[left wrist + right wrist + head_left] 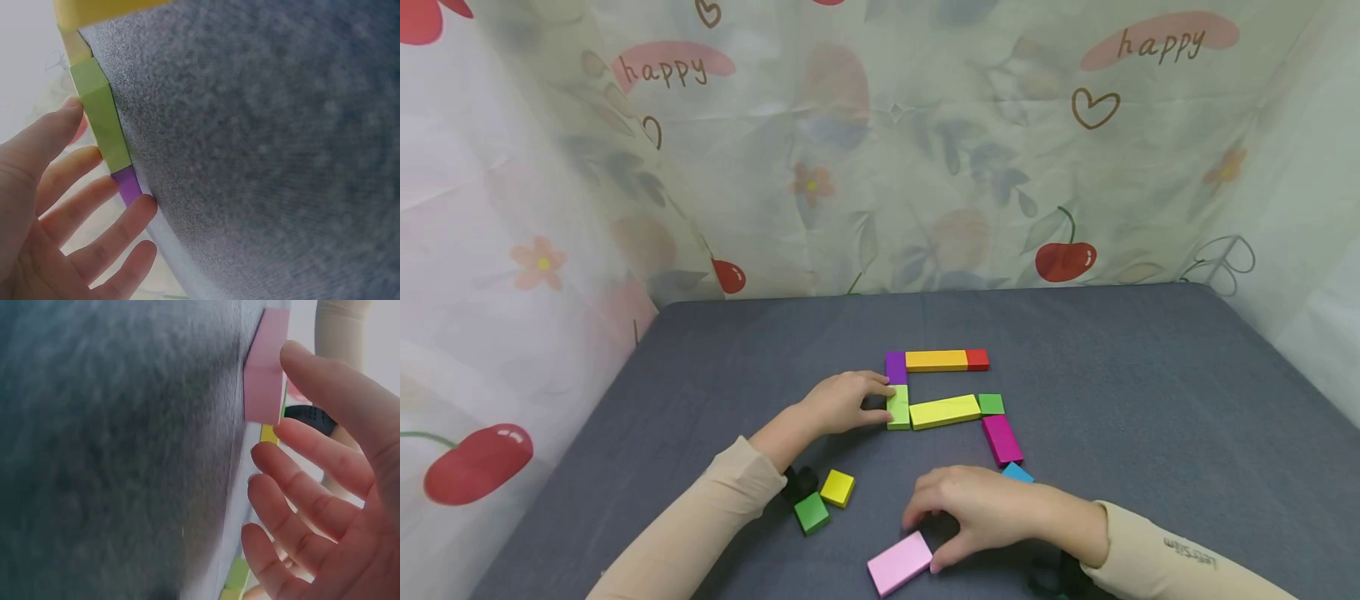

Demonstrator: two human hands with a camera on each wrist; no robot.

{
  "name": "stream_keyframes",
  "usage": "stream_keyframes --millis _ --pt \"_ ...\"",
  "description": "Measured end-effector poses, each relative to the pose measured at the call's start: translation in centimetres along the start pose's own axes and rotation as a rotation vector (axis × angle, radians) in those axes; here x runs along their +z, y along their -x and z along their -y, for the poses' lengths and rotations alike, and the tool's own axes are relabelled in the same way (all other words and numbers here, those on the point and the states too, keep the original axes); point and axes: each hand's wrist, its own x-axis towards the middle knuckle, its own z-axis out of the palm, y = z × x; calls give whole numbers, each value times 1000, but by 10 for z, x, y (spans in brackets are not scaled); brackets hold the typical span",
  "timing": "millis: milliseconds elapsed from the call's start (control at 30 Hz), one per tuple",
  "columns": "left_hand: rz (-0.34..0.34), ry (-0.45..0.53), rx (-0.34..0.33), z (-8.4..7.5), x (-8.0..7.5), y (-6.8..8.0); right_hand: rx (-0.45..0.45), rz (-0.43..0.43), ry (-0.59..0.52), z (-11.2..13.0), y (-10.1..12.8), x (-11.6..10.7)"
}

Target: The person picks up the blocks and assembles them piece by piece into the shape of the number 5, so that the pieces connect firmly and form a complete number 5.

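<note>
One sideways press by the left hand point(842, 403), its parted fingers touching the lime-green rectangular block point(898, 407), could skew it, while an off-centre pinch by the loosely spread right hand point(981, 504) could spin the pink rectangular block point(899, 564) on the grey desk point(737, 350).

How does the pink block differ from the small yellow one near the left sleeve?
The pink block is larger and oblong; the small yellow block is squarish. The right hand is at the pink block, while neither hand touches the yellow one. Both lie on the dark grey tabletop.
</note>
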Motion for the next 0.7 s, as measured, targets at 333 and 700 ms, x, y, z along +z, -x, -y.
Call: stream_keyframes --millis 333,700 --pt "-7 1 7 0 0 1 -8 10 37 4 -7 7" --pt "-8 0 8 0 0 0 1 2 70 5 -8 8"
